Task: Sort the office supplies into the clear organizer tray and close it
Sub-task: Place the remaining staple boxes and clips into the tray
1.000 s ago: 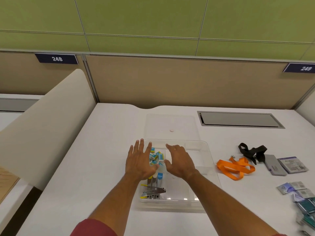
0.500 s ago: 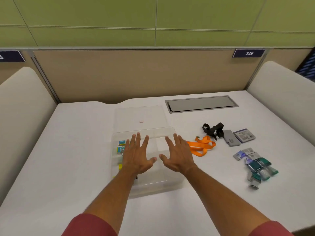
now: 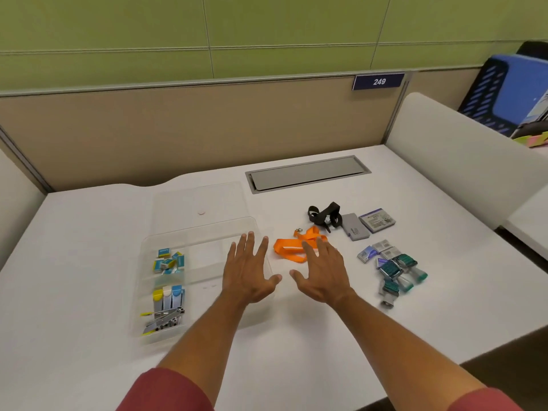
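Both hands spread wide, fingers straight, gripping nothing: left hand (image 3: 247, 272) over the clear organizer tray (image 3: 166, 336)'s right edge, right hand (image 3: 321, 272) above the table beside it. Orange lanyard (image 3: 289, 246) at 12 o'clock from the right hand, its near loop under the fingertips; contact cannot be told.

Tray (image 3: 148, 292) near tabletop (image 3: 74, 262) front-left, lid (image 3: 195, 200) behind it. Lanyard (image 3: 292, 252) right of tray; stamps (image 3: 397, 272) toward right edge.
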